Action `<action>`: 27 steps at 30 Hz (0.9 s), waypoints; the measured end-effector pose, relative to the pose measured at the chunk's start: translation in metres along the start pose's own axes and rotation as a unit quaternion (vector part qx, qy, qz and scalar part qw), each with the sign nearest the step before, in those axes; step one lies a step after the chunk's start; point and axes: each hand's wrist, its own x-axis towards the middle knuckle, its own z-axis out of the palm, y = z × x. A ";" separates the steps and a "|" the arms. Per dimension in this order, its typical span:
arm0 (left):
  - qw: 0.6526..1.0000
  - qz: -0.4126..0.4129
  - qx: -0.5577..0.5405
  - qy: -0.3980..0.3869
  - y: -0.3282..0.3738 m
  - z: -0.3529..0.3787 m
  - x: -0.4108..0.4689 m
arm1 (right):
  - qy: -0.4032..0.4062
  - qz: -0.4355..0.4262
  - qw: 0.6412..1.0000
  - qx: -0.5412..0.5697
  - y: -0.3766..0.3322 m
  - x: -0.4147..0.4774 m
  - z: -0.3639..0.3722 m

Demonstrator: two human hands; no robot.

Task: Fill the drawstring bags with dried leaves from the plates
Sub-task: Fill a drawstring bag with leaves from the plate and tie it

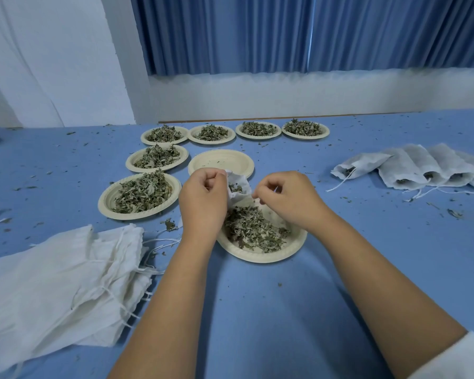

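Forearms reach forward side by side, knuckles up, above the near plate (260, 257) of dried leaves (255, 228). My left hand (203, 198) grips the drawstring bag (240, 187) by its open rim; my right hand (288, 198) pinches the opposite edge.

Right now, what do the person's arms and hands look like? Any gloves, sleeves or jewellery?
The left hand and right hand are bare: no gloves, rings or watch show. Both forearms are bare too. A white fabric sleeve begins near the right elbow.
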 end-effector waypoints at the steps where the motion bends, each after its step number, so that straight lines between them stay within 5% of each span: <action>1: 1.000 0.016 0.018 0.011 0.000 -0.001 0.000 | -0.036 0.016 0.999 -0.018 0.003 0.001 -0.001; 5: 0.997 0.043 0.048 0.032 0.002 -0.003 0.000 | -0.134 0.001 0.983 -0.128 0.005 0.000 0.003; 10: 0.997 0.050 0.055 0.032 0.001 -0.003 0.001 | -0.206 -0.050 0.968 -0.138 0.002 -0.007 0.015; 19: 0.996 0.059 0.064 0.032 0.000 -0.003 0.001 | -0.245 -0.086 0.952 -0.160 -0.005 -0.011 0.022; 27: 0.997 0.052 0.056 0.033 -0.001 -0.004 0.003 | -0.202 -0.069 0.967 -0.135 -0.002 -0.009 0.015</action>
